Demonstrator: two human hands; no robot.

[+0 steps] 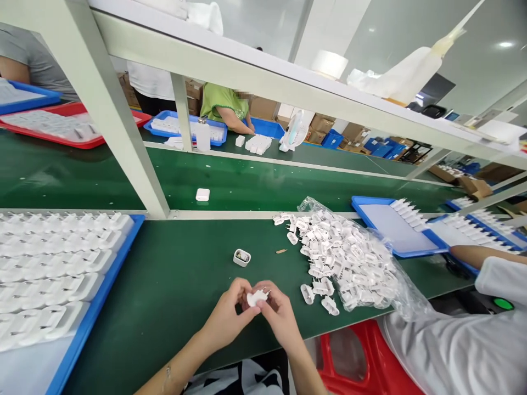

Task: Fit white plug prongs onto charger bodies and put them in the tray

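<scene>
The plug (256, 298) was between your two hands, held just above the near side of the worktop (177, 296), its metal pins pointing toward your right. Your left hand (229, 311) had its fingers closed on the rounded end; your right hand (282, 315) had its fingers gripping the pin end. With so little surface under the fingertips, a slip looked possible, and uneven pressure near the pins might have bent them.

Just beyond stood the open case (241, 258), its insides exposed; a dropped plug or a careless knuckle could have tipped it or disturbed its parts. A brown scrap (281, 251) lay between it and the heap (349, 252) of white plugs. That heap sat loose on its clear bag (411, 296), so a tug on the plastic risked a spill.

Well to your left, a tray (96, 307) held close rows of white units, which a swinging elbow could have knocked askew.
</scene>
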